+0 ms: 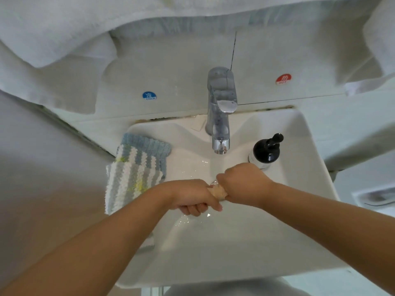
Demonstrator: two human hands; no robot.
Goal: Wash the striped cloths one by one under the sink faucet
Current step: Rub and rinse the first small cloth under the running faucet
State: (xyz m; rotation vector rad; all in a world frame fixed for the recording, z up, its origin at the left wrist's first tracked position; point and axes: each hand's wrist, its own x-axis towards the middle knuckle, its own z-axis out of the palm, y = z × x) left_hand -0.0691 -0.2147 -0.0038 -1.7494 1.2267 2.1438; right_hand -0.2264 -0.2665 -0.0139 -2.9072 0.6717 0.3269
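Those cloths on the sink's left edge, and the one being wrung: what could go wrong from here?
The striped cloths hang partly over the sink rim, close to the left forearm, so a nudge might drop them to the floor. Both hands, left and right, twist a small cloth under the faucet stream; water may splash out. The soap bottle stands just behind the right hand and could be knocked over.

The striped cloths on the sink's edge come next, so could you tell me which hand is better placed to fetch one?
Left, probably. The striped cloths lie on the sink rim beside the left hand; the right hand is farther off. Both now grip the wrung cloth.
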